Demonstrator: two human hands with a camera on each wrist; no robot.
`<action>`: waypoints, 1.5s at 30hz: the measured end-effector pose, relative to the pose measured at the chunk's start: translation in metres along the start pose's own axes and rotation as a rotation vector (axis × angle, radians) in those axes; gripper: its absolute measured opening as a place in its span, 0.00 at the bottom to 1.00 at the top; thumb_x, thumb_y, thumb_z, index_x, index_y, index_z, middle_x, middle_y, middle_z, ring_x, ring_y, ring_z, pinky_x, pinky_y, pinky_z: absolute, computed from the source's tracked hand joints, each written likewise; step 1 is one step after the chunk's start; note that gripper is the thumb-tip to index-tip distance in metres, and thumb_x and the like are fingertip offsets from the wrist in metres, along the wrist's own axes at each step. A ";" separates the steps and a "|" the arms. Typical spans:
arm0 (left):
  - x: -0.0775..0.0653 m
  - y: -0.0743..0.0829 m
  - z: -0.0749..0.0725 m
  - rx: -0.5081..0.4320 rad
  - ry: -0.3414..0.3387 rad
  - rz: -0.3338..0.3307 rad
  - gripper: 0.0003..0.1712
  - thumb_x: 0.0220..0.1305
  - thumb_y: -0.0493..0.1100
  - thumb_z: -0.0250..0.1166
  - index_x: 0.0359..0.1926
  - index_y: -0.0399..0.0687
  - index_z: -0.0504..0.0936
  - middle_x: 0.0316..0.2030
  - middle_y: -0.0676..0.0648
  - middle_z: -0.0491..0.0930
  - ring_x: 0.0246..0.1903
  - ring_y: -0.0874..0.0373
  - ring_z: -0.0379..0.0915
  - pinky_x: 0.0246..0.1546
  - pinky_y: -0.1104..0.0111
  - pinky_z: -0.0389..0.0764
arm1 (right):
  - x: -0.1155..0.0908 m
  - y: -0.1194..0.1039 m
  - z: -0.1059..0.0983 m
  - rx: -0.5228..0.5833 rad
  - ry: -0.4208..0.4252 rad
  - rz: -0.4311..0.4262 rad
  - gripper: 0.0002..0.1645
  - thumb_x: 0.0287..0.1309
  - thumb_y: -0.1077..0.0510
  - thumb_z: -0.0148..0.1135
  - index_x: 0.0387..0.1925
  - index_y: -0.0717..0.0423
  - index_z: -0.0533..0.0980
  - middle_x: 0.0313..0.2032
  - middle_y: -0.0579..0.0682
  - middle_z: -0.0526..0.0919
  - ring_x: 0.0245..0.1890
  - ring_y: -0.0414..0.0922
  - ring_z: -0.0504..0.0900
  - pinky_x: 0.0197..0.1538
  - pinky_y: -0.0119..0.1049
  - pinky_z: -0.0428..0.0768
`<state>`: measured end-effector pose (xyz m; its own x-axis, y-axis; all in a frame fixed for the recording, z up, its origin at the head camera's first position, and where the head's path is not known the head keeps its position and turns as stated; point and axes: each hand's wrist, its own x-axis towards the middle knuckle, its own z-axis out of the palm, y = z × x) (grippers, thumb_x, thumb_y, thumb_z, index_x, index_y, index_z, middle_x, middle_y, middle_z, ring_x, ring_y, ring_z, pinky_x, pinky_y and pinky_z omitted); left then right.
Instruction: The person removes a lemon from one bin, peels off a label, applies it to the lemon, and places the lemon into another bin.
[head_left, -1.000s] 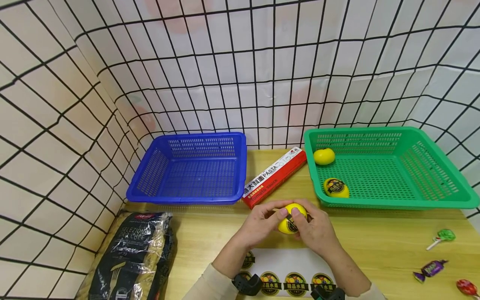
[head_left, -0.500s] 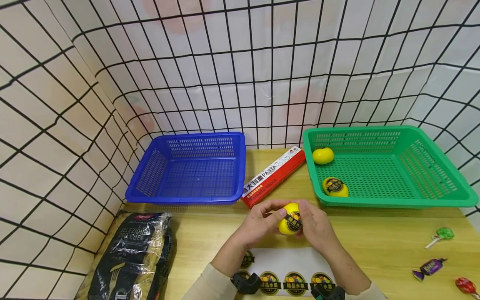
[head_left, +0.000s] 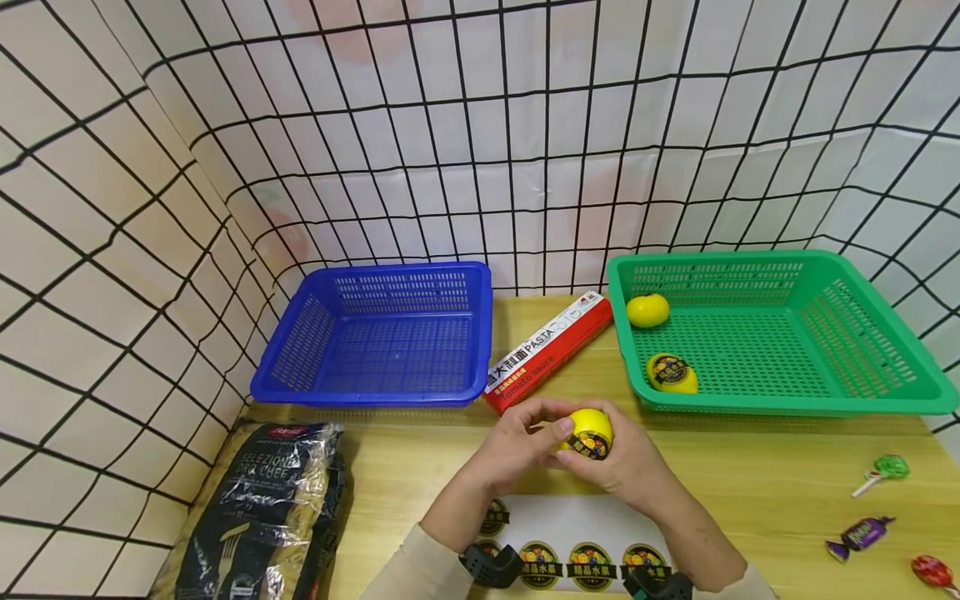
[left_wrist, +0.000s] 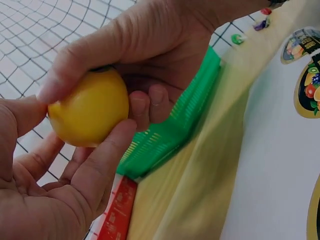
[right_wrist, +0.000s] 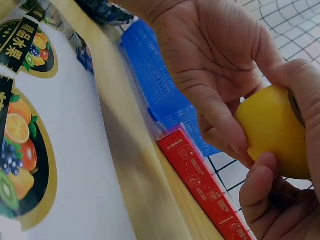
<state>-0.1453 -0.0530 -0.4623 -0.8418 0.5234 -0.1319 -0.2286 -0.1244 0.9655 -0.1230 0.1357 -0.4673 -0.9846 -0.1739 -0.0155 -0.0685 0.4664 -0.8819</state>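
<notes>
In the head view both hands hold a yellow lemon (head_left: 595, 421) above the table. A round black fruit sticker (head_left: 590, 446) lies on its near side. My left hand (head_left: 517, 446) grips the lemon from the left, thumb on its side. From the right, my right hand (head_left: 628, 458) holds it with the thumb along the sticker's lower edge. The left wrist view shows the bare yellow side of the lemon (left_wrist: 92, 112) between the fingers of both hands. Below the hands lies a white sticker sheet (head_left: 573, 512) with several round fruit stickers, partly covered by the wrists.
A green basket (head_left: 787, 406) at right holds two yellow lemons, one with a sticker showing. A blue basket (head_left: 375, 398) stands at left, with a red pasta box (head_left: 551, 350) between them. A black pasta bag (head_left: 262, 500) lies front left; a green lollipop (head_left: 891, 467) and other sweets lie right.
The lemon has been turned in the hands, so its sticker now faces lower and nearer. The right thumb lifted off the sticker, then came down to its lower edge.
</notes>
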 end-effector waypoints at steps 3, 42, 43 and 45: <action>0.000 0.000 0.000 0.014 0.011 -0.016 0.22 0.76 0.42 0.59 0.64 0.34 0.73 0.50 0.49 0.76 0.43 0.62 0.77 0.38 0.72 0.86 | 0.000 -0.003 0.000 -0.027 -0.006 0.017 0.43 0.42 0.44 0.84 0.57 0.51 0.72 0.45 0.57 0.83 0.34 0.45 0.80 0.34 0.34 0.82; -0.002 0.003 0.001 -0.245 0.018 -0.041 0.11 0.71 0.40 0.61 0.52 0.51 0.75 0.49 0.49 0.74 0.41 0.60 0.83 0.41 0.62 0.89 | -0.004 -0.001 -0.023 0.310 -0.310 -0.171 0.47 0.70 0.60 0.62 0.81 0.56 0.48 0.65 0.74 0.65 0.52 0.46 0.82 0.51 0.29 0.85; -0.002 0.003 0.000 -0.247 0.016 -0.041 0.10 0.71 0.40 0.61 0.51 0.51 0.75 0.50 0.49 0.74 0.42 0.60 0.83 0.43 0.60 0.89 | -0.004 0.000 -0.025 0.322 -0.326 -0.182 0.47 0.71 0.61 0.60 0.81 0.56 0.47 0.65 0.75 0.64 0.50 0.44 0.82 0.51 0.30 0.85; -0.002 0.003 0.000 -0.247 0.015 -0.038 0.10 0.72 0.40 0.61 0.52 0.52 0.75 0.50 0.49 0.74 0.42 0.60 0.83 0.46 0.55 0.88 | -0.004 0.001 -0.029 0.348 -0.350 -0.209 0.46 0.72 0.63 0.58 0.81 0.57 0.45 0.64 0.76 0.64 0.46 0.43 0.84 0.49 0.32 0.86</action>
<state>-0.1444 -0.0543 -0.4590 -0.8369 0.5195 -0.1721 -0.3714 -0.3081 0.8759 -0.1238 0.1625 -0.4545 -0.8395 -0.5384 0.0733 -0.1415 0.0864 -0.9862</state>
